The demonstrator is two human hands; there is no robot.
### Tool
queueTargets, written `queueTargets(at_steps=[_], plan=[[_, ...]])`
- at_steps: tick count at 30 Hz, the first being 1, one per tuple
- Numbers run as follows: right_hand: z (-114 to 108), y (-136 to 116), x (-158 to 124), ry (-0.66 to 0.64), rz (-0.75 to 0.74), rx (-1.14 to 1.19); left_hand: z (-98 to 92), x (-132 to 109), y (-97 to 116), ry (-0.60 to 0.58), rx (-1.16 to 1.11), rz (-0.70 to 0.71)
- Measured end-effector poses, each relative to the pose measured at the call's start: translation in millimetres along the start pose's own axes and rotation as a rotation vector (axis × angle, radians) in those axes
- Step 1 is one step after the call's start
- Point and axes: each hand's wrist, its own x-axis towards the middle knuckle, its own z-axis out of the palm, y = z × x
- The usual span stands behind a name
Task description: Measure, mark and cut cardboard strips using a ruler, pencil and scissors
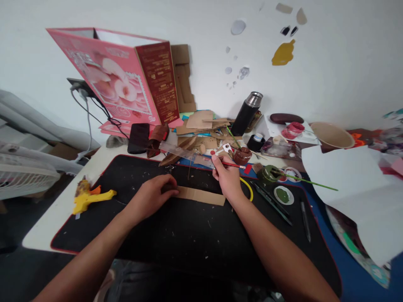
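A narrow strip of brown cardboard lies on the black mat. My left hand is closed at its left end, thumb and fingers pinching the edge. Above the strip's right part, my right hand grips a clear ruler, which slants up to the left. A thin red pencil also sits in that hand, its metal-banded end pointing right. Where its tip is I cannot make out. Just right of my right hand, a yellow loop lies on the mat.
A yellow glue gun rests at the mat's left. Cardboard scraps, a black flask and open paint jars crowd the back. Pens and a green paint lid lie right. A pink box stands back left.
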Motion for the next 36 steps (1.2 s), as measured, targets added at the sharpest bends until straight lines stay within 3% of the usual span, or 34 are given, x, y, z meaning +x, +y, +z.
queueTargets(at_steps=[5, 9, 18, 28, 30, 34, 36], plan=[[-13.6, -9.7, -2.1, -0.004, 0.009, 0.035, -27.3, 19.6, -3.0, 0.356, -0.551, -0.206], [-20.4, -8.2, -0.7, -0.009, 0.005, 0.090, -43.7, 43.7, 0.8, 0.574, -0.936, -0.235], [-13.2, -8.0, 11.3, -0.049, 0.086, -0.001, -49.0, 68.3, 21.9, 0.460, -0.983, -0.207], [-19.0, 6.3, 19.7, 0.059, 0.125, 0.160, -36.3, 74.0, 15.0, 0.225, -0.904, -0.205], [-19.6, 7.3, 19.2, 0.052, 0.113, 0.200, -29.9, 75.6, 11.2, 0.256, -0.938, -0.226], [-17.7, 6.3, 14.8, -0.023, 0.070, 0.232, -18.2, 79.5, 5.9, 0.446, -1.101, -0.258], [-14.1, 6.4, 12.0, -0.056, 0.064, 0.208, -12.6, 79.9, 5.9, 0.463, -1.154, -0.244]])
